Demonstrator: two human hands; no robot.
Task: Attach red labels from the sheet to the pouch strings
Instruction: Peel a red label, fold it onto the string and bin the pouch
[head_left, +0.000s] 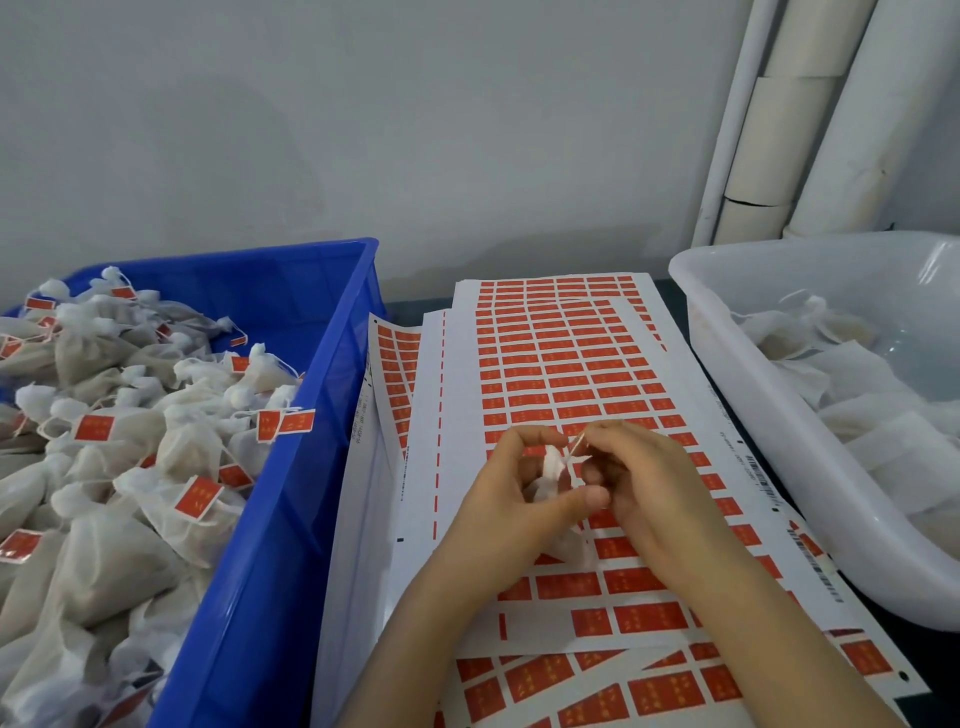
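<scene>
- Between the two hands, over the white sheet of red rectangular labels (561, 374): small white mesh pouch (550, 470).
- Left hand (511, 499) curls round the pouch body.
- Right hand (644, 483) pinches a thin red label (577, 443) just beside the pouch top; contact with the string unclear.
- Left of left hand: blue plastic crate (291, 467), heaped labelled pouches (130, 415).
- Right of right hand: white plastic tub (737, 353), plain pouches (831, 374).
</scene>
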